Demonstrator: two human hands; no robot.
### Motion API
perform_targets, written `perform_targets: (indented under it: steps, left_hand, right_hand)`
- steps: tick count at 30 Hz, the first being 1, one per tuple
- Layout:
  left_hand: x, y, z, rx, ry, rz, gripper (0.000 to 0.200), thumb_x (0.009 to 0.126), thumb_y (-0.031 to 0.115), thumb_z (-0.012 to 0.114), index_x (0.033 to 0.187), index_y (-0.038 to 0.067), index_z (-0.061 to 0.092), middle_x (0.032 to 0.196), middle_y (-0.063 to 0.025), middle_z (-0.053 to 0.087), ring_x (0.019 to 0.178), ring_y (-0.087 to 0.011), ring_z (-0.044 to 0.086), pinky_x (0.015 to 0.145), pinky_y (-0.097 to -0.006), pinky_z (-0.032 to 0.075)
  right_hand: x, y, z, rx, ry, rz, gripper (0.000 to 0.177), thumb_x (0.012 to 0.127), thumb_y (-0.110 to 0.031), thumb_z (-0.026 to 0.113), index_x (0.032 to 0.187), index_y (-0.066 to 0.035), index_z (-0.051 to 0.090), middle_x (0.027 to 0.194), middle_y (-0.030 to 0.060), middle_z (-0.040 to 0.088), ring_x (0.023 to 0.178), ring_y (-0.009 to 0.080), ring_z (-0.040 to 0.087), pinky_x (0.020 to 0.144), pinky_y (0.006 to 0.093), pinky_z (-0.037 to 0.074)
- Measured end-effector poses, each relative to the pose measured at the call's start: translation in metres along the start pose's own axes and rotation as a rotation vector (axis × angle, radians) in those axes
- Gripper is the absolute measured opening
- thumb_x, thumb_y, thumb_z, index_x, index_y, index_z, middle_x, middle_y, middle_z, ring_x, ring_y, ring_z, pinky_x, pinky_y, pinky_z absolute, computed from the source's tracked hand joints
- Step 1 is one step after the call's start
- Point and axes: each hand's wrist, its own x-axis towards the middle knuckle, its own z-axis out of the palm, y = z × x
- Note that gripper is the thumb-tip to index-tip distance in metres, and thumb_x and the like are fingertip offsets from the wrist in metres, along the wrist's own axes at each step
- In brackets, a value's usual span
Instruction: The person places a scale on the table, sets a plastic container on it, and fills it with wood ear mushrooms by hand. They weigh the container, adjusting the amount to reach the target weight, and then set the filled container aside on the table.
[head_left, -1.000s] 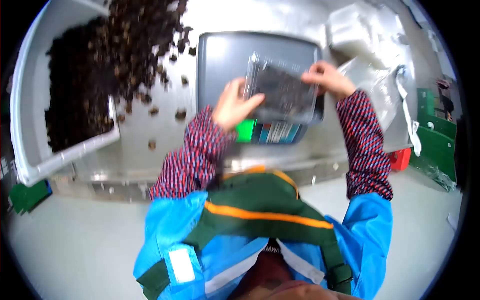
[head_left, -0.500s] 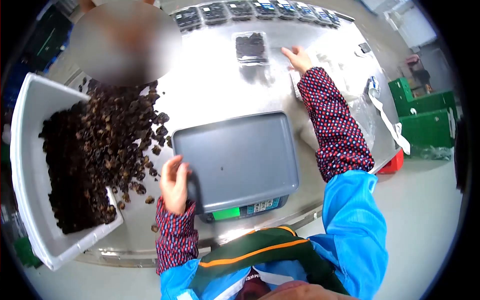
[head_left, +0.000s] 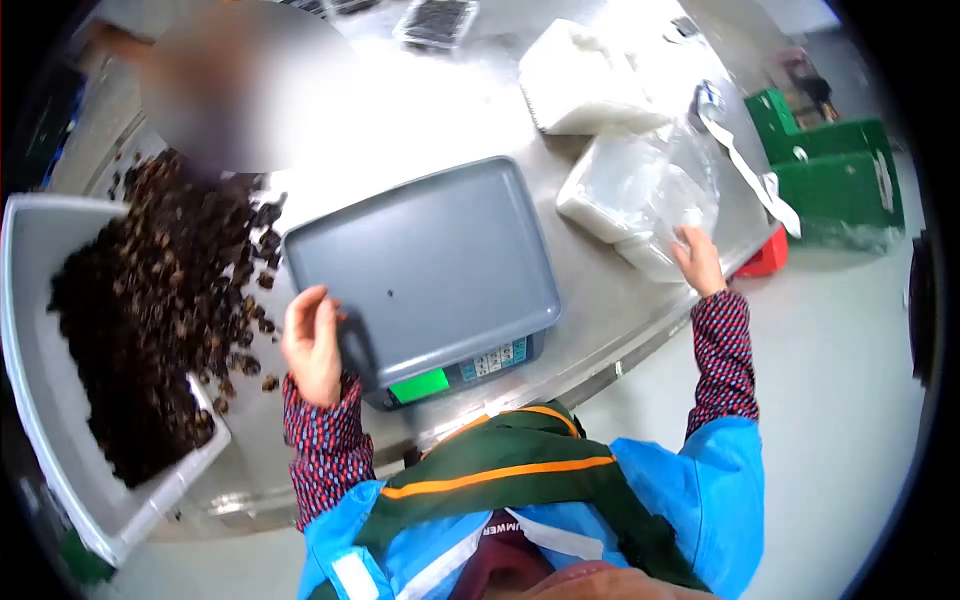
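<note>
My left hand (head_left: 313, 345) is beside the left edge of a grey tray (head_left: 430, 270), fingers apart and holding nothing. The tray lies on a scale (head_left: 470, 369) with a green display. At the right, my right hand (head_left: 701, 262) is at the near edge of a clear plastic bag (head_left: 680, 195) around stacked clear containers (head_left: 612, 185). Its fingers are slightly spread; whether they touch the bag I cannot tell. Dark dried pieces (head_left: 190, 260) are heaped on the table left of the tray and spill from a white bin (head_left: 45, 370).
Another stack of clear containers (head_left: 575, 80) stands behind the bag. A filled clear box (head_left: 437, 22) is at the far side of the metal table (head_left: 590, 330). A white strip (head_left: 745, 170) lies at the right edge, near green crates (head_left: 840, 185). A blurred person is at the upper left.
My right hand has moved from near the filled box at the back to the bag at the right. The view has shifted, showing more of the container stacks. My left hand stays beside the tray.
</note>
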Motion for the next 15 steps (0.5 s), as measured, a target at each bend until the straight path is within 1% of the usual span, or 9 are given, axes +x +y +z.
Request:
perform_targets:
  steps: [2, 4, 5, 6, 7, 9, 11, 13, 15]
  left_hand:
    - [-0.003, -0.002, -0.001, 0.035, -0.01, 0.002, 0.017, 0.086, 0.002, 0.053, 0.103, 0.0, 0.055, 0.092, -0.0046, 0.058, 0.081, -0.0107, 0.056, 0.07, -0.0233, 0.046]
    - [-0.015, -0.006, -0.022, 0.071, 0.051, 0.016, 0.015, 0.086, 0.002, 0.053, 0.101, 0.001, 0.056, 0.091, -0.0036, 0.058, 0.08, -0.0101, 0.056, 0.07, -0.0224, 0.046]
    - [-0.02, -0.016, -0.033, 0.063, 0.094, 0.025, 0.015, 0.086, 0.002, 0.053, 0.1, 0.001, 0.057, 0.091, -0.0029, 0.059, 0.079, -0.0097, 0.057, 0.07, -0.022, 0.046]
    - [-0.024, -0.028, -0.046, 0.014, 0.151, -0.009, 0.014, 0.086, 0.002, 0.052, 0.099, 0.001, 0.057, 0.09, -0.0025, 0.059, 0.079, -0.0094, 0.057, 0.069, -0.0217, 0.046]
    - [-0.029, -0.039, -0.057, -0.042, 0.187, -0.033, 0.014, 0.086, 0.002, 0.052, 0.098, 0.001, 0.057, 0.088, -0.0022, 0.059, 0.078, -0.0091, 0.057, 0.068, -0.0215, 0.046]
    - [-0.037, -0.054, -0.07, -0.117, 0.248, -0.061, 0.013, 0.086, 0.003, 0.051, 0.097, 0.001, 0.057, 0.086, -0.0018, 0.059, 0.077, -0.0088, 0.057, 0.067, -0.0213, 0.046]
    - [-0.039, -0.07, -0.076, -0.095, 0.283, -0.013, 0.013, 0.086, 0.004, 0.052, 0.098, 0.0, 0.057, 0.088, -0.0041, 0.06, 0.078, -0.0105, 0.058, 0.067, -0.0234, 0.049]
    - [-0.044, -0.087, -0.092, 0.045, 0.287, 0.018, 0.014, 0.086, 0.004, 0.052, 0.098, 0.0, 0.057, 0.089, -0.0034, 0.06, 0.077, -0.0098, 0.058, 0.068, -0.0227, 0.049]
    - [-0.054, -0.086, -0.113, 0.093, 0.338, -0.007, 0.016, 0.084, 0.004, 0.054, 0.099, 0.002, 0.058, 0.093, -0.0041, 0.06, 0.081, -0.0111, 0.058, 0.071, -0.0235, 0.048]
  right_hand:
    - [-0.004, -0.001, 0.006, -0.004, 0.133, -0.044, 0.012, 0.076, -0.005, 0.057, 0.088, -0.003, 0.059, 0.083, 0.0155, 0.059, 0.079, 0.033, 0.057, 0.071, 0.0372, 0.045]
    - [-0.009, -0.026, -0.008, 0.211, 0.382, -0.009, 0.015, 0.08, -0.001, 0.055, 0.094, 0.0, 0.058, 0.09, 0.0125, 0.06, 0.086, 0.0245, 0.058, 0.077, 0.0331, 0.045]
    - [-0.008, -0.061, -0.026, 0.183, 0.413, 0.053, 0.015, 0.084, -0.001, 0.053, 0.097, 0.001, 0.058, 0.093, 0.0124, 0.058, 0.088, 0.0234, 0.057, 0.08, 0.0314, 0.044]
    - [-0.004, -0.089, -0.032, 0.399, 0.492, 0.009, 0.014, 0.086, -0.001, 0.051, 0.098, 0.001, 0.058, 0.092, 0.0127, 0.058, 0.087, 0.0237, 0.056, 0.079, 0.0309, 0.044]
    - [-0.004, -0.132, -0.047, 0.402, 0.398, 0.023, 0.015, 0.086, 0.001, 0.05, 0.098, 0.001, 0.059, 0.091, 0.0119, 0.058, 0.085, 0.0222, 0.056, 0.078, 0.0304, 0.044]
    - [0.002, -0.195, -0.037, 0.448, 0.351, -0.355, 0.018, 0.081, 0.003, 0.053, 0.098, 0.001, 0.059, 0.088, 0.011, 0.059, 0.083, 0.0224, 0.056, 0.078, 0.0312, 0.043]
    - [0.006, -0.27, -0.026, 0.373, 0.208, -0.687, 0.025, 0.073, 0.005, 0.057, 0.097, -0.001, 0.06, 0.086, 0.0092, 0.059, 0.079, 0.0227, 0.055, 0.074, 0.0315, 0.042]
    - [0.005, -0.315, 0.007, 0.406, 0.119, -0.825, 0.031, 0.067, 0.004, 0.058, 0.097, -0.003, 0.061, 0.083, 0.0069, 0.058, 0.077, 0.0224, 0.054, 0.068, 0.0313, 0.039]
    - [0.006, -0.338, 0.035, 0.348, 0.06, -0.872, 0.03, 0.068, 0.004, 0.058, 0.097, -0.006, 0.061, 0.081, 0.005, 0.057, 0.075, 0.0211, 0.052, 0.064, 0.0311, 0.037]
